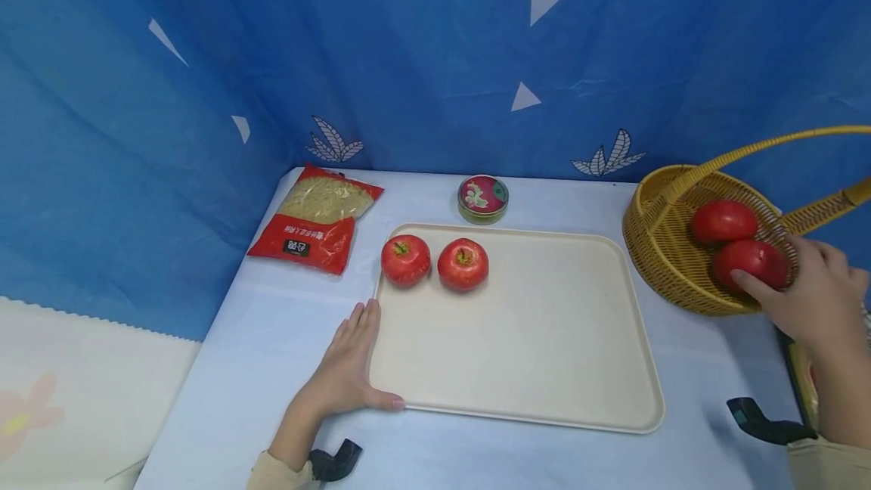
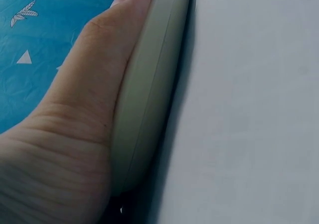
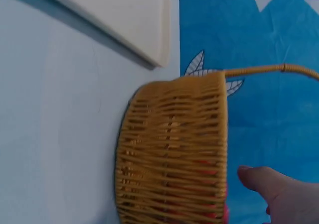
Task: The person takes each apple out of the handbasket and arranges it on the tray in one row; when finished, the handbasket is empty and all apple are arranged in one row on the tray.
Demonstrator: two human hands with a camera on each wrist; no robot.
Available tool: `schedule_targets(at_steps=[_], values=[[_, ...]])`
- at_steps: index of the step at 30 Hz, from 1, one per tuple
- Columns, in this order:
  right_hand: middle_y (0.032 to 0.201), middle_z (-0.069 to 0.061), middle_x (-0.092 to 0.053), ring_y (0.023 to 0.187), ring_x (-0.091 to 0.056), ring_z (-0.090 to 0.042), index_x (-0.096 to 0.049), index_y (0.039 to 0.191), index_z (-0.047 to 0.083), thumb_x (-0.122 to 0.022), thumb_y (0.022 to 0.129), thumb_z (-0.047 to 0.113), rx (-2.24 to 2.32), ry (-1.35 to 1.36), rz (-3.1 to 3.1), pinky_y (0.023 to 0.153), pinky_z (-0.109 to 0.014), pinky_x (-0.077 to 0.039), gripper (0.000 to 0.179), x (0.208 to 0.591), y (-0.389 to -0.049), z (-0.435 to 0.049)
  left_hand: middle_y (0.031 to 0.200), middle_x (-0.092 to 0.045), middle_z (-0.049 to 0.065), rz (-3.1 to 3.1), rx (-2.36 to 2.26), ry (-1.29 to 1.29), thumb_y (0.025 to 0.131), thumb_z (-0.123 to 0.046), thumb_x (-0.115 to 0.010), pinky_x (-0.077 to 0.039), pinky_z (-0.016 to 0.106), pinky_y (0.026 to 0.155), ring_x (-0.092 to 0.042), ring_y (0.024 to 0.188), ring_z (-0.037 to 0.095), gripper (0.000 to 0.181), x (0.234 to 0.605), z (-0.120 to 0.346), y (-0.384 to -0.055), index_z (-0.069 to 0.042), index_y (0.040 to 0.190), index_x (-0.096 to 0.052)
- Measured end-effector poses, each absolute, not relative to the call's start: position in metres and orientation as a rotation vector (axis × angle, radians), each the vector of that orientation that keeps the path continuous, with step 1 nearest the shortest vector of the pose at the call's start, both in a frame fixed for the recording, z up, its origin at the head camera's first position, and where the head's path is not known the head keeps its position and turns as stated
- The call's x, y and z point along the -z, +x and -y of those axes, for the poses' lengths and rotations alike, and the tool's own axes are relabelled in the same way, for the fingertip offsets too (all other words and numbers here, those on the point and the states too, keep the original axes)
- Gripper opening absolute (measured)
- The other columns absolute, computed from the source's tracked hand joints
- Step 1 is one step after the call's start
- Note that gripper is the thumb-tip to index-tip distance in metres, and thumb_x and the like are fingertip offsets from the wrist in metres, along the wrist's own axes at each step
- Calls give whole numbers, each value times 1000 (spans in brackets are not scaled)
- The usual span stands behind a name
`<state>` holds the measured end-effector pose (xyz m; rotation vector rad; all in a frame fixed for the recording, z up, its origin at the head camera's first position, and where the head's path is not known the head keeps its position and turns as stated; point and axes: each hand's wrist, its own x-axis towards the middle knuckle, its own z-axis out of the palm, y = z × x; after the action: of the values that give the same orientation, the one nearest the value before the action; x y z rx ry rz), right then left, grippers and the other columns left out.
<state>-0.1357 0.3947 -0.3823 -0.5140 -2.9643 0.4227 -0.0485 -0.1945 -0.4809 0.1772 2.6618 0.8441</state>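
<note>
Hands point(image 1: 343, 369) point(image 1: 819, 301), basket handle point(image 1: 769, 144), tin point(image 1: 482, 199) beyond tray point(image 1: 544, 339), bag point(image 1: 316, 221)

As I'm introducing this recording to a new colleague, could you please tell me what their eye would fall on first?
Probably the two round, glossy red apples, side by side at the far left corner of the cream rectangular tray. Next, the yellow-brown woven basket at the right, holding two smooth red fruits, with the right hand at its rim.

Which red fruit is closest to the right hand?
The front fruit in the basket, with the right hand over it. The other basket fruit lies behind it; two more are on the tray, farther off.
</note>
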Motion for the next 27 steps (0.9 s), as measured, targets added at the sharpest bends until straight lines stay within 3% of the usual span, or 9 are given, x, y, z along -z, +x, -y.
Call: schedule_targets(at_steps=[6,13,18,24,27], values=[[152,-43,-6,140,-6,-63,-6,152,-12,-48,100,45,-367,-660,3044,105,-78,-21,88,389,-144,-414,169,0,5,-2665,-858,170,48,-76,-84,-4,56,125,5,157,28,155,480,194,-48,-15,160,3],[133,-51,-15,131,-12,-67,-10,146,-19,-31,102,55,-224,-693,3154,102,-75,-23,89,393,-148,-416,169,-1,4,-2664,-850,167,48,-75,-84,-5,56,125,4,157,28,154,480,193,-48,-16,160,3],[130,-47,-23,126,-18,-64,-23,144,-17,-33,103,49,-292,-691,3094,98,-74,-24,79,394,-151,-412,169,-3,4,-2666,-856,161,48,-74,-84,-5,57,125,3,157,28,153,481,193,-48,-16,161,2],[121,-41,-37,116,-27,-60,-40,130,-14,-46,104,37,-399,-633,3002,95,-72,-21,58,395,-154,-403,169,-4,5,-2662,-847,157,48,-73,-85,-5,57,125,2,157,29,153,480,192,-48,-16,161,1],[119,-39,-39,111,-33,-56,-41,131,-13,-53,101,37,-485,-640,2983,90,-70,-26,60,397,-157,-399,169,-3,5,-2660,-842,156,48,-73,-85,-5,57,125,2,157,28,152,479,193,-48,-16,161,1]])
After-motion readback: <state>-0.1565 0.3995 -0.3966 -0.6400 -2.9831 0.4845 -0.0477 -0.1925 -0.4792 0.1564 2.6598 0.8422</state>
